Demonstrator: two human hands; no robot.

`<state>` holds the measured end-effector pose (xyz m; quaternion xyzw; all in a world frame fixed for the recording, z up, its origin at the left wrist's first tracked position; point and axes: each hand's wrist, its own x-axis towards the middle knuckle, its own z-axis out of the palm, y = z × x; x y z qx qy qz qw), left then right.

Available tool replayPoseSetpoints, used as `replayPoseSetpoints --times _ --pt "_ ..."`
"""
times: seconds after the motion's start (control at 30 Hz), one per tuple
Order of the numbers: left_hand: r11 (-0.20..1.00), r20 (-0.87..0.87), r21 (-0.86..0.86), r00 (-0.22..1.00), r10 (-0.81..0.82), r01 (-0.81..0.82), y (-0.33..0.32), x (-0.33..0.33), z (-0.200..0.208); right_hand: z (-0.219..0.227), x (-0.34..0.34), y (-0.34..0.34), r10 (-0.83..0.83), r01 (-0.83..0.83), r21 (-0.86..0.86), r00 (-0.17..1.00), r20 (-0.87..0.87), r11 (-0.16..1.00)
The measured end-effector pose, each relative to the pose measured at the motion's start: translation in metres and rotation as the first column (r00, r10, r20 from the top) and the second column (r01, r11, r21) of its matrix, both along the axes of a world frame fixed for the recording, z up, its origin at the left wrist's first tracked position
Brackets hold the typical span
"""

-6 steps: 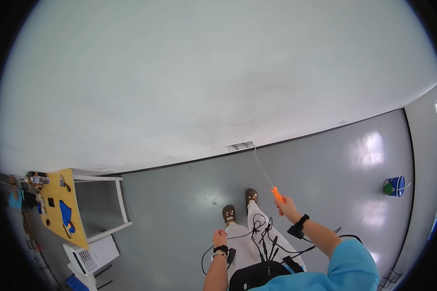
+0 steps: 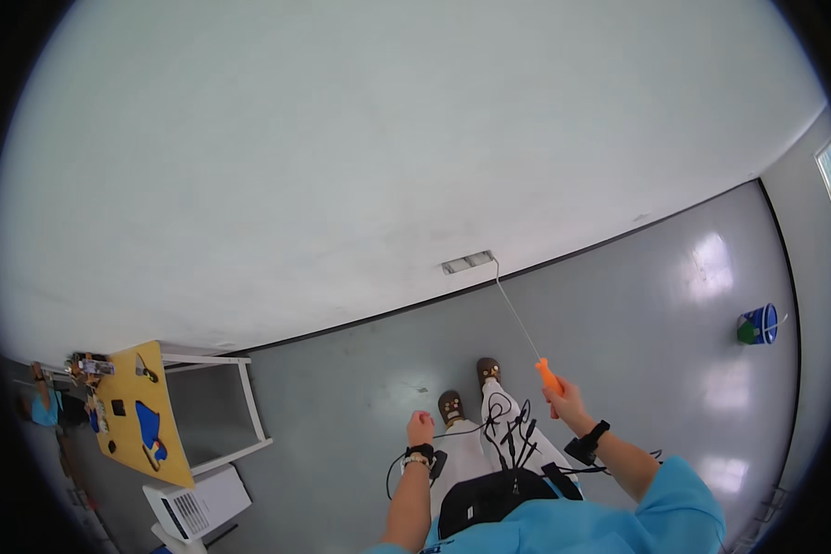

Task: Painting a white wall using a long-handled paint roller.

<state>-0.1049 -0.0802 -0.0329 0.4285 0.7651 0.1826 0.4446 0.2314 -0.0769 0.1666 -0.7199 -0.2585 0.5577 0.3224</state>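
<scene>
In my right hand (image 2: 566, 403) is a paint roller (image 2: 549, 376), gripped by its orange handle. Its thin bent metal rod runs forward to the roller head (image 2: 468, 263), which rests low against the white wall (image 2: 388, 138), just above the dark line at the floor. Faint grey smudges show on the wall around it. My left hand (image 2: 421, 428) hangs by my left thigh, fingers curled in, with no object showing in it. Both wrists wear black bands.
A yellow-topped table (image 2: 148, 406) with tools and a blue item stands at the left; a white appliance (image 2: 198, 503) is beside it. At the right a blue bucket (image 2: 757, 325) is on the grey floor (image 2: 342, 397). Black cables (image 2: 508, 429) hang before my legs. Another person (image 2: 44, 406) is at far left.
The roller head has moved slightly up the wall, with my right hand still around the handle. The whole view has turned a little. My left hand stays by my thigh.
</scene>
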Motion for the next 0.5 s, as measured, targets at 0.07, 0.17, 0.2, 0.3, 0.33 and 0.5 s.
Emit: replayPoseSetpoints --times 0.07,0.17,0.2,0.3,0.33,0.5 --pt "0.996 0.127 0.086 0.991 -0.031 0.021 0.013 -0.019 0.006 0.026 -0.007 -0.021 -0.030 0.030 0.036 0.999 0.017 0.999" --pt "0.981 -0.012 0.102 0.986 -0.165 0.166 0.022 -0.062 0.004 0.057 -0.019 -0.048 -0.071 0.064 0.134 0.996 0.047 0.989" --pt "0.967 -0.085 0.085 0.969 -0.232 0.239 0.026 -0.075 0.000 0.066 -0.021 -0.054 -0.069 0.056 0.191 0.996 0.061 0.980" --pt "0.950 -0.178 -0.019 0.934 -0.310 0.311 0.024 -0.115 -0.006 0.092 -0.025 -0.072 -0.085 0.053 0.321 0.993 0.086 0.946" --pt "0.961 -0.264 -0.035 0.925 -0.275 0.276 0.021 -0.122 -0.006 0.100 -0.025 -0.077 -0.101 0.067 0.357 0.992 0.078 0.932" --pt "0.998 -0.231 -0.004 0.971 -0.056 0.056 0.008 -0.130 0.004 0.128 -0.022 -0.069 -0.119 0.016 0.490 0.977 0.179 0.871"
